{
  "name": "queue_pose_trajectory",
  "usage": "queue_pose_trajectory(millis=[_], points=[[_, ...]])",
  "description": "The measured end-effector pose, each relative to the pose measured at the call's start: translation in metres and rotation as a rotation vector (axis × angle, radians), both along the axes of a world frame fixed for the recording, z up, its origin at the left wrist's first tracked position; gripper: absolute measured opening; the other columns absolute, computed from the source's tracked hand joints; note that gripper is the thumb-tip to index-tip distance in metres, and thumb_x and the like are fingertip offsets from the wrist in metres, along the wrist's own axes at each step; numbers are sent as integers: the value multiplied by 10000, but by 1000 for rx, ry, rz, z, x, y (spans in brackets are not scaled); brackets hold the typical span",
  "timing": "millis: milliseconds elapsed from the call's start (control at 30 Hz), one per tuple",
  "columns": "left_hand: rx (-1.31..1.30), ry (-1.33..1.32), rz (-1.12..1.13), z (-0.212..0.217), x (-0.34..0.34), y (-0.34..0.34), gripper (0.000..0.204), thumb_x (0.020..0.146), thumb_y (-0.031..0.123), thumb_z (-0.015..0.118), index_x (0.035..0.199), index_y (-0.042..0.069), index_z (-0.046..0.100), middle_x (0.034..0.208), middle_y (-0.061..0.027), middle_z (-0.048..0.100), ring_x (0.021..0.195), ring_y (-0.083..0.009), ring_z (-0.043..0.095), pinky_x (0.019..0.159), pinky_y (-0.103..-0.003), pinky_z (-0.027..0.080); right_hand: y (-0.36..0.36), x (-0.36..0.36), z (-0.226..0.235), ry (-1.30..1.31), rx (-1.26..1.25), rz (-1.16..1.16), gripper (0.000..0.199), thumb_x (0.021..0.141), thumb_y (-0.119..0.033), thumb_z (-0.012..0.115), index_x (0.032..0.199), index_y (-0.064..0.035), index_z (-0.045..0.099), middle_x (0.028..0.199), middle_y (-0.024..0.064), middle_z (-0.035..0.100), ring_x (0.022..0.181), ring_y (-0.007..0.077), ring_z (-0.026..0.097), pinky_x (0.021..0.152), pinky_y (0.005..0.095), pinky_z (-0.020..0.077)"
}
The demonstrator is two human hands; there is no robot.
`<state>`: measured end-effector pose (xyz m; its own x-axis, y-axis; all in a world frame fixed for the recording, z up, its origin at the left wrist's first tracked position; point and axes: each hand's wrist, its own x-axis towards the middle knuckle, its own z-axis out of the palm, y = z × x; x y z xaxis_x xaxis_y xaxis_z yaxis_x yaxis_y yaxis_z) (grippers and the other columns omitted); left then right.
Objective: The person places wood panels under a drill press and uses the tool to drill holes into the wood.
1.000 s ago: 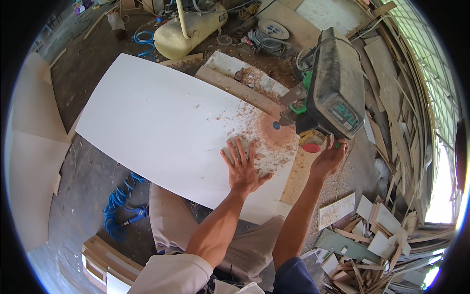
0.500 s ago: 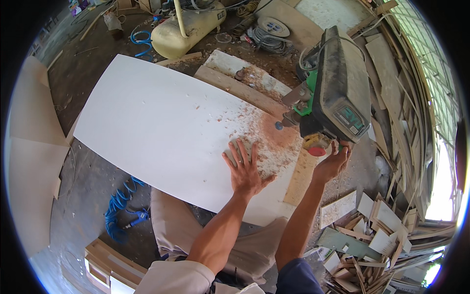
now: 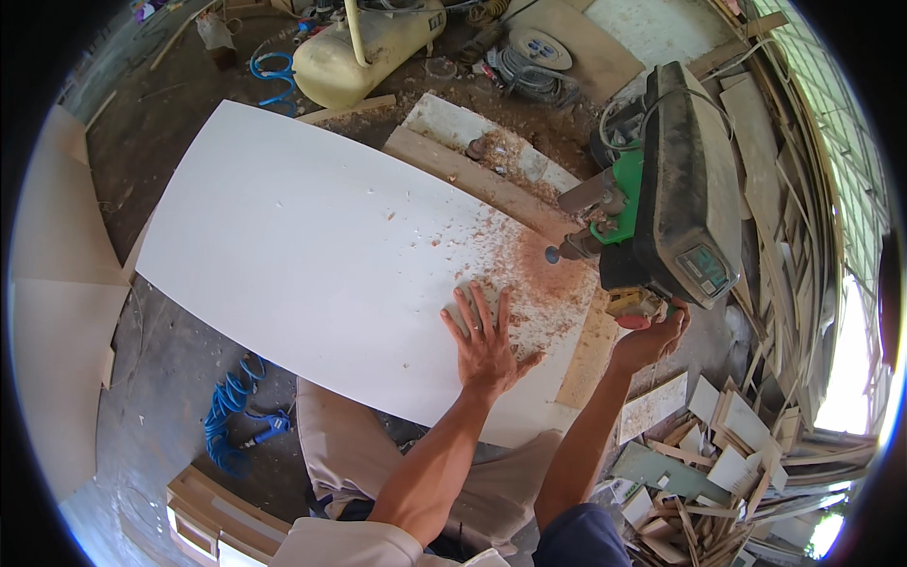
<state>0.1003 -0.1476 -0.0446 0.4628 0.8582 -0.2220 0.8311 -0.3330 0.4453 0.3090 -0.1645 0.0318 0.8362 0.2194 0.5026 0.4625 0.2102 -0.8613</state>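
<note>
My left hand lies flat on a large white panel, fingers spread, beside scattered brown wood shavings. My right hand is at the yellow switch box with a red button, on the near side of a drill press. Its fingers bend around the box's right side, and their tips are partly hidden. The press has a dark dusty housing and green metal parts. Its round cutting bit stands over the panel's right part, amid the dust.
A wooden board lies along the panel's far edge. Beyond are a cream air compressor and a cable reel. Coiled blue hose lies on the floor at left. Wood offcuts are heaped at the lower right.
The view has shifted slightly, so the press appears farther right and lower. My left hand stays flat on the panel. My right hand remains at the switch box, its fingers more bent.
</note>
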Motion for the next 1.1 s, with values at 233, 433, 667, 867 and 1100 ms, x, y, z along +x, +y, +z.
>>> queue_pose_trajectory(millis=[233,433,667,867,1100], points=[[14,-12,1,-2,0,0,1252,732,876,549,1629,130,95,1620,-354,-57,1485,-564,-73,1118,-765,-14,-2,-6,2,-43,-65,-12,327,1066,-302,408,1142,-38,585,1121,57,540,1036,191,557,950,412,443],[13,39,-20,-2,0,1,1245,750,890,509,1629,121,78,1615,-359,-71,1476,-580,-82,1106,-776,-12,0,-12,5,-38,-69,8,315,1067,-299,404,1098,-45,588,1033,43,547,929,169,533,893,382,432],[-2,66,-28,0,2,1,1248,753,894,499,1630,124,53,1615,-356,-90,1474,-579,-104,1102,-776,-22,2,-12,3,-23,-5,8,306,1062,-272,402,1091,-43,603,939,46,567,883,147,532,867,348,420],[-1,58,-13,-2,2,1,1276,735,903,508,1630,126,35,1617,-347,-105,1476,-571,-118,1103,-773,-29,1,-9,-3,-19,15,37,292,1060,-250,400,1093,-47,607,948,39,579,876,137,534,843,335,414],[-8,26,-5,-1,2,-1,1300,723,902,529,1628,111,32,1618,-339,-122,1476,-562,-139,1106,-766,-46,-1,-9,-6,-26,43,79,288,1065,-256,395,1080,-57,602,944,36,573,885,140,529,838,329,401]])
